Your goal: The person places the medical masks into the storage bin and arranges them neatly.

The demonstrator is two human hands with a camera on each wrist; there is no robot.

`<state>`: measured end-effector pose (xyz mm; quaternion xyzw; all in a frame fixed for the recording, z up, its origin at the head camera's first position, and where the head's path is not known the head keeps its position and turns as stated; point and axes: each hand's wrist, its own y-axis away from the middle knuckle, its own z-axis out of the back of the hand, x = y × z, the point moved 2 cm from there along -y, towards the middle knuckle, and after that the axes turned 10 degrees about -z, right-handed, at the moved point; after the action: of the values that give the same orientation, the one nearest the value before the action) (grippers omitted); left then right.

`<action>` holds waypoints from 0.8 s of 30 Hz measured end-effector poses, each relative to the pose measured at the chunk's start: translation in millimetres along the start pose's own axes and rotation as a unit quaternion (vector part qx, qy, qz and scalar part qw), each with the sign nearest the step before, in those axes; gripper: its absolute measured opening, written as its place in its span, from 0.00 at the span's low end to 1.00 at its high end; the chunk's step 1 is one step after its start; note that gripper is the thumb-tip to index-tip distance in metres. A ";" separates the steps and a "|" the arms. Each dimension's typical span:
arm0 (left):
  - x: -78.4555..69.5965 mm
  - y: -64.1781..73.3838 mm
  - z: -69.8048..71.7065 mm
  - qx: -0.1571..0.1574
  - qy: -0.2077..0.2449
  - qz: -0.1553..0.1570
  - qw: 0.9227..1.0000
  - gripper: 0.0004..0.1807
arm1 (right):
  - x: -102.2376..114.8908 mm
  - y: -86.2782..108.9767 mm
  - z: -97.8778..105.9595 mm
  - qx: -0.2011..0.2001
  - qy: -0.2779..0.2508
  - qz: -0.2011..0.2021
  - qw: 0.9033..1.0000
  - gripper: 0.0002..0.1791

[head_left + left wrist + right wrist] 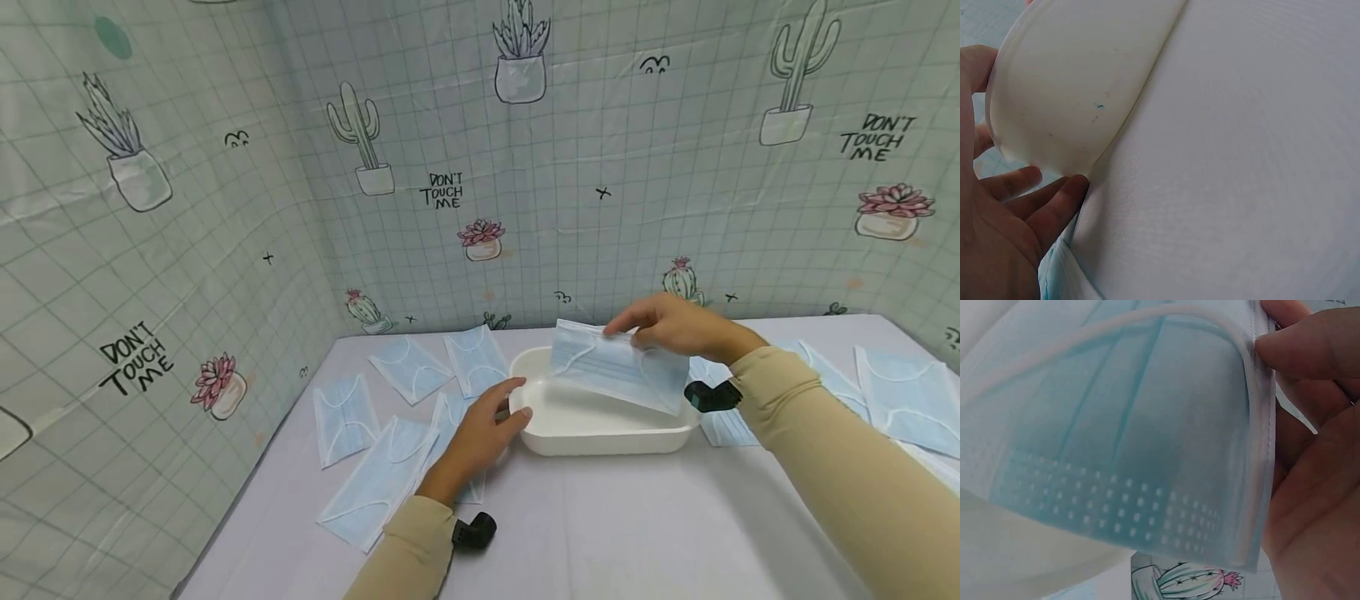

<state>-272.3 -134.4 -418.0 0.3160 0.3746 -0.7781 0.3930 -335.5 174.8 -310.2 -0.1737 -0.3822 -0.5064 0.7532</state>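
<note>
My right hand (671, 325) pinches a pale blue pleated face mask (615, 367) by its upper edge, thumb on one face and fingers behind. The mask hangs tilted over the white tray (600, 444), its lower right corner close over the tray's right end. In the right wrist view, the mask's ear loop and dotted embossing fill much of the picture, with the thumb (1310, 347) at its edge. My left hand (483, 429) holds the tray's left end between thumb and fingers. In the left wrist view, fingertips (1072, 187) lie against the tray's wall.
Several masks lie spread on the white-covered table left of the tray, among them one mask (375, 483) near the left forearm. More masks (903, 392) lie to the right, partly behind the right sleeve. A cactus-print cloth (547, 183) hangs behind the table and along its left side.
</note>
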 end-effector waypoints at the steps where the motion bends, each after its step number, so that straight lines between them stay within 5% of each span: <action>1: 0.2 0.0 -0.3 -0.001 -0.001 0.001 1.000 0.30 | -0.7 -1.1 -1.0 0.002 0.002 -0.001 1.000 0.20; 24: 0.3 0.8 -1.7 -0.010 0.007 0.003 1.000 0.29 | -3.6 -27.2 -27.8 0.057 0.074 0.022 0.995 0.24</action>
<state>-271.5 -133.4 -419.4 0.3185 0.3837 -0.7710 0.3961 -349.4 147.5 -334.3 -0.1007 -0.3496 -0.4781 0.7994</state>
